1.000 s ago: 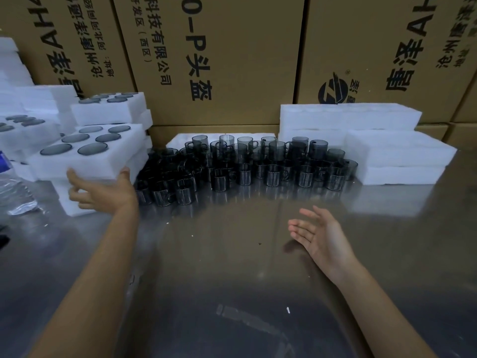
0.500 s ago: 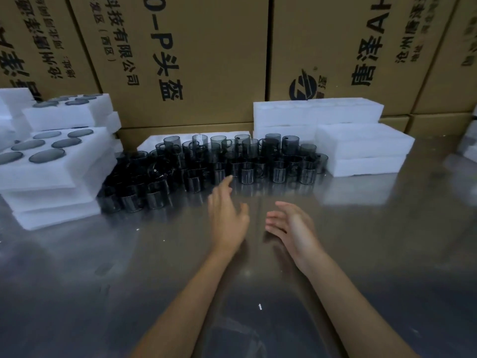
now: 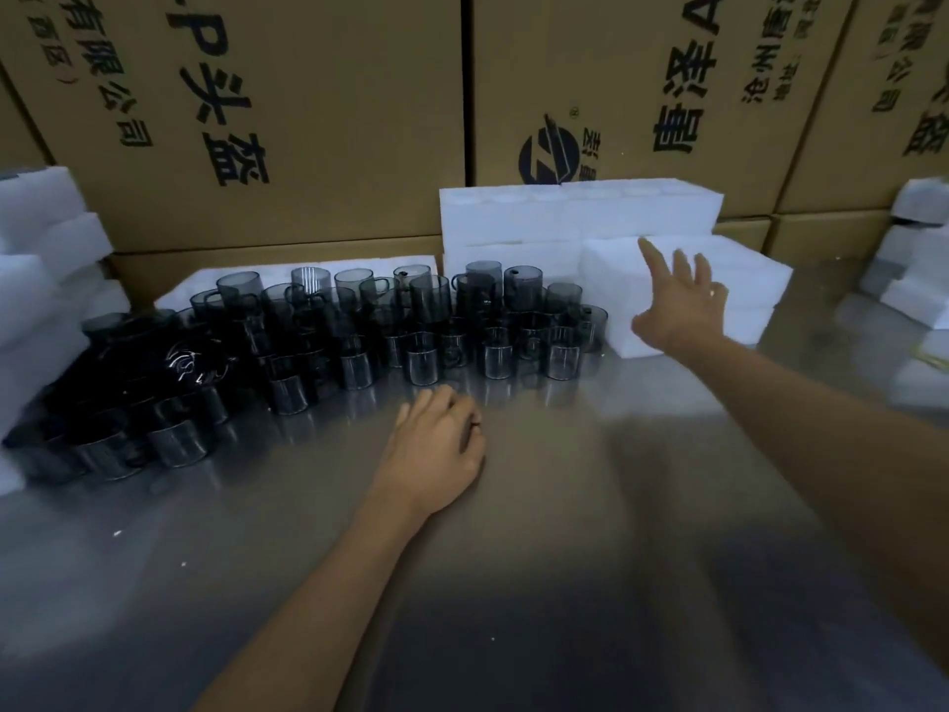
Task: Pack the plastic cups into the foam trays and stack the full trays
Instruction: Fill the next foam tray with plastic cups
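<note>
Several dark see-through plastic cups (image 3: pixel 421 321) with handles stand crowded at the back middle of the steel table (image 3: pixel 513 583). To their right lies a pile of white foam trays (image 3: pixel 739 280), with a taller pile (image 3: pixel 565 213) behind it. My right hand (image 3: pixel 678 300) reaches out over the near pile, fingers spread and straight, holding nothing. My left hand (image 3: pixel 436 449) rests palm down on the table just in front of the cups, fingers loosely bent, empty.
Large cardboard boxes (image 3: pixel 308 120) with printed characters wall off the back. More white foam pieces (image 3: pixel 46 238) sit at the far left, and other foam blocks (image 3: pixel 919 264) at the far right edge. A flat foam sheet (image 3: pixel 205 287) lies behind the cups.
My right hand has swung from the table's middle up and right to the foam tray pile. My left hand left the filled stack on the left and now rests before the cups. The view turned right.
</note>
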A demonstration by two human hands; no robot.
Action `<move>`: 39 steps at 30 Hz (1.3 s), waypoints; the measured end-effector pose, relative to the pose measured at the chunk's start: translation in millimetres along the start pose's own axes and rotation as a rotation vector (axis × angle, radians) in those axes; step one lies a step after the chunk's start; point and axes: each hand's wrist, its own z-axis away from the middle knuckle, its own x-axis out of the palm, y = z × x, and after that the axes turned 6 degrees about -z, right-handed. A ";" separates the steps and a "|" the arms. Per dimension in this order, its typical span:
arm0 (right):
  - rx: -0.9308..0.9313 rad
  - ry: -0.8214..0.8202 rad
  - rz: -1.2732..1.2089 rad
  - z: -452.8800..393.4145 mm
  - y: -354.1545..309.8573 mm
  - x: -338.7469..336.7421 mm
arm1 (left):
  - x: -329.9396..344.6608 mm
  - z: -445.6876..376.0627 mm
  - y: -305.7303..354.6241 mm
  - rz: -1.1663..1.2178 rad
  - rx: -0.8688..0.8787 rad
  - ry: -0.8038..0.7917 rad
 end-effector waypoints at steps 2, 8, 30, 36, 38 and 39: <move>-0.018 -0.126 0.125 -19.8 11.8 -2.0 | 1.1 -4.5 0.6 0.007 -0.011 -0.016; -0.064 -0.036 0.223 -31.6 12.6 -0.2 | 5.4 -8.1 -3.8 -0.001 -0.030 -0.010; -0.610 -0.397 -0.060 254.3 -142.4 -46.3 | -66.7 68.1 -21.6 1.475 -0.699 0.263; -0.645 -0.461 -0.345 287.1 -147.0 -32.8 | -87.2 99.8 -41.7 1.213 -0.643 0.150; -0.601 -0.421 -0.437 277.4 -149.5 -33.4 | -92.3 104.2 -48.0 1.223 -0.654 0.159; -0.565 -0.369 -0.463 266.7 -150.4 -33.7 | -92.9 104.1 -49.7 1.209 -0.665 0.180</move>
